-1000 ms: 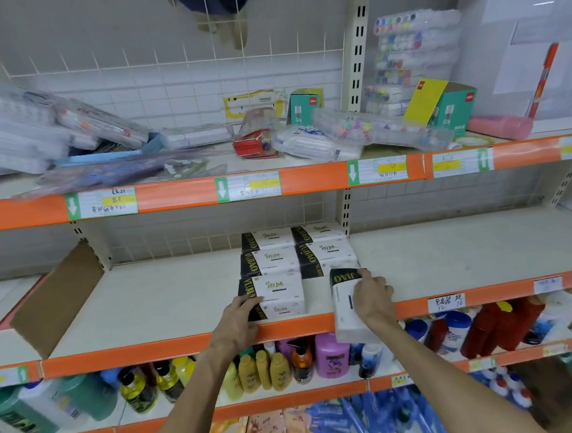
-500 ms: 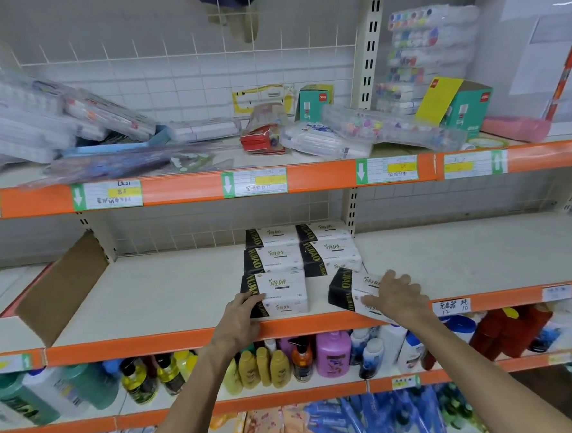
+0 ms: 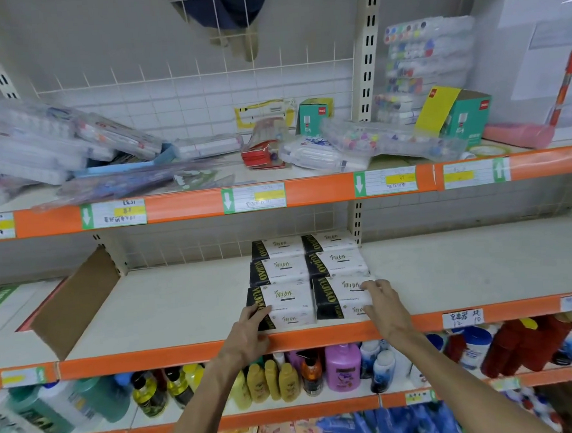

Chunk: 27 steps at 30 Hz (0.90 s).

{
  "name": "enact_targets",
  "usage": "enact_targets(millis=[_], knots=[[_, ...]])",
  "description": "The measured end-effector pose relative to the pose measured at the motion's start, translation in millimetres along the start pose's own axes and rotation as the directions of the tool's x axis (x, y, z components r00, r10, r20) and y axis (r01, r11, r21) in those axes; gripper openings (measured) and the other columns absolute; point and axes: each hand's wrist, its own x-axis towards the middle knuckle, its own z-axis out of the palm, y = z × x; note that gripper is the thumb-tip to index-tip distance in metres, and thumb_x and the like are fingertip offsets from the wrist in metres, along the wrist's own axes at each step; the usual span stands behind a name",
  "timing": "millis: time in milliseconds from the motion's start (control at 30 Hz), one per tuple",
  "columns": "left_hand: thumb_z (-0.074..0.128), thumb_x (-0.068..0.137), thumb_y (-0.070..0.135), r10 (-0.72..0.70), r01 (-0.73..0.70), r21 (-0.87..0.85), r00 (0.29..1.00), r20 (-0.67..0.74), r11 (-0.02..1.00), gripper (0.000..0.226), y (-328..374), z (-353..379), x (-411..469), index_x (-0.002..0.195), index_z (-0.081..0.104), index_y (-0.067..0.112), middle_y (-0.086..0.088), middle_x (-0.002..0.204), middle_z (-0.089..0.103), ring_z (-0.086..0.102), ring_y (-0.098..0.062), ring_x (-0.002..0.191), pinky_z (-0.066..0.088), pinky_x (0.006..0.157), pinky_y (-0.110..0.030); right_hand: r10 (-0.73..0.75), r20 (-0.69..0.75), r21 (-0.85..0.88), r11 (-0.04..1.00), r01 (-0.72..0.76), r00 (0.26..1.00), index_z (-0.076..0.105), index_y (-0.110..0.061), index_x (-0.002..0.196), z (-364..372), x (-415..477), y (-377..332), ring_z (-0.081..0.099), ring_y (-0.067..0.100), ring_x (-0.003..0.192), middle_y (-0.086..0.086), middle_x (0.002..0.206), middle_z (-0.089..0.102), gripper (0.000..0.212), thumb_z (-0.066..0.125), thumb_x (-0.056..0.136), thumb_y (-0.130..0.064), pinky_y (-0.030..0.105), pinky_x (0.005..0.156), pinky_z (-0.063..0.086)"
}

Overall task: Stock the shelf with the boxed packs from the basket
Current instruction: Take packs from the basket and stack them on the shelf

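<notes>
Centre frame, on the shelf point(image 3: 190, 309): right hand point(image 3: 385, 305) clasping front-right pack point(image 3: 341, 296), left hand point(image 3: 248, 332) pinching front-left pack point(image 3: 283, 303). Probably light, stiff boxes; best gripped by the short ends.

The middle shelf point(image 3: 183, 306) is a pale cream board with an orange front edge, carrying handwritten price labels point(image 3: 462, 318) at the right. Directly on it lie six boxed packs point(image 3: 310, 275), white with black ends, in two columns of three running from the back grid to the front edge, each touching its neighbours. At the left end a brown cardboard flap point(image 3: 72, 306) leans up from the board. The upper shelf point(image 3: 190, 205), also orange-edged, holds a loose jumble of clear plastic pen cases point(image 3: 55, 143), a green carton point(image 3: 463, 118) with a yellow flap, and a red packet point(image 3: 262, 154).
</notes>
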Motion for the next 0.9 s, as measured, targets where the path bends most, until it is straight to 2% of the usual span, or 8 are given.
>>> enact_targets(millis=[200, 400, 500, 600, 633, 700, 800, 900], knots=[[0.059, 0.083, 0.011, -0.014, 0.013, 0.030, 1.000, 0.018, 0.999, 0.075, 1, -2, 4, 0.149, 0.028, 0.027, -0.001, 0.155, 0.015, 0.036, -0.025, 0.138, 0.033, 0.113, -0.032, -0.043, 0.073, -0.001, 0.999, 0.044, 0.996, 0.038, -0.020, 0.137, 4, 15, -8, 0.038, 0.019, 0.130, 0.002, 0.142, 0.040, 0.053, 0.061, 0.090, -0.015, 0.035, 0.107, 0.040], [0.060, 0.083, 0.014, -0.021, 0.021, 0.054, 1.000, 0.008, 0.998, 0.077, -2, 2, 10, 0.150, 0.025, 0.030, 0.001, 0.156, 0.014, 0.033, -0.025, 0.139, 0.032, 0.112, -0.029, -0.093, 0.186, -0.081, 0.991, 0.109, 0.978, 0.033, -0.025, 0.141, -7, 18, 5, 0.040, 0.017, 0.128, -0.003, 0.143, 0.038, 0.061, 0.056, 0.087, -0.006, 0.033, 0.103, 0.041], [0.060, 0.082, 0.014, -0.034, 0.033, 0.041, 0.999, 0.023, 0.999, 0.078, -2, 1, 13, 0.150, 0.025, 0.030, 0.000, 0.156, 0.015, 0.033, -0.024, 0.139, 0.032, 0.113, -0.029, -0.105, 0.213, -0.128, 0.983, 0.135, 0.971, 0.029, -0.028, 0.142, -7, 19, 6, 0.037, 0.018, 0.131, -0.006, 0.148, 0.032, 0.067, 0.056, 0.086, -0.005, 0.038, 0.102, 0.042], [0.061, 0.082, 0.016, -0.050, 0.049, 0.029, 0.998, 0.038, 0.998, 0.078, 3, -2, 12, 0.150, 0.024, 0.029, 0.000, 0.157, 0.012, 0.029, -0.023, 0.141, 0.030, 0.113, -0.027, -0.086, 0.237, -0.158, 0.979, 0.126, 0.968, 0.023, -0.028, 0.146, -8, 18, 3, 0.022, 0.023, 0.140, -0.004, 0.156, 0.019, 0.071, 0.056, 0.086, -0.009, 0.044, 0.110, 0.034], [0.060, 0.082, 0.015, -0.045, 0.044, 0.014, 0.999, 0.023, 0.999, 0.078, 4, -1, 9, 0.150, 0.024, 0.028, 0.001, 0.157, 0.010, 0.029, -0.022, 0.141, 0.030, 0.113, -0.027, -0.078, 0.212, -0.167, 0.979, 0.115, 0.974, 0.022, -0.027, 0.147, -7, 14, 1, 0.014, 0.025, 0.143, -0.002, 0.158, 0.014, 0.071, 0.056, 0.087, -0.012, 0.046, 0.114, 0.028], [0.058, 0.081, 0.010, 0.003, -0.007, -0.032, 0.994, -0.108, 0.999, 0.078, 9, 6, -3, 0.149, 0.026, 0.029, 0.003, 0.158, 0.010, 0.032, -0.021, 0.140, 0.035, 0.111, -0.030, -0.086, 0.041, -0.123, 0.988, 0.090, 0.995, 0.024, -0.021, 0.148, 0, 2, -1, 0.007, 0.027, 0.147, 0.004, 0.159, 0.012, 0.066, 0.056, 0.090, -0.019, 0.044, 0.117, 0.020], [0.053, 0.083, 0.003, 0.007, -0.048, -0.095, 0.920, -0.393, 0.994, 0.072, 13, 33, -33, 0.146, 0.032, 0.032, 0.009, 0.153, 0.018, 0.035, -0.011, 0.133, 0.041, 0.108, -0.033, -0.154, -0.236, -0.026, 0.988, 0.152, 0.959, 0.043, -0.011, 0.138, 20, -27, 5, 0.024, 0.024, 0.143, 0.007, 0.152, 0.035, 0.049, 0.056, 0.091, -0.017, 0.040, 0.117, 0.025], [0.052, 0.084, 0.005, -0.025, -0.009, -0.075, 0.901, -0.434, 0.997, 0.064, -2, 71, -65, 0.142, 0.038, 0.028, 0.008, 0.143, 0.032, 0.036, -0.013, 0.131, 0.038, 0.109, -0.034, -0.195, -0.249, -0.054, 0.981, 0.187, 0.949, 0.051, -0.007, 0.130, 52, -63, 18, 0.041, 0.026, 0.133, 0.009, 0.140, 0.049, 0.043, 0.049, 0.090, -0.021, 0.046, 0.111, 0.037]])
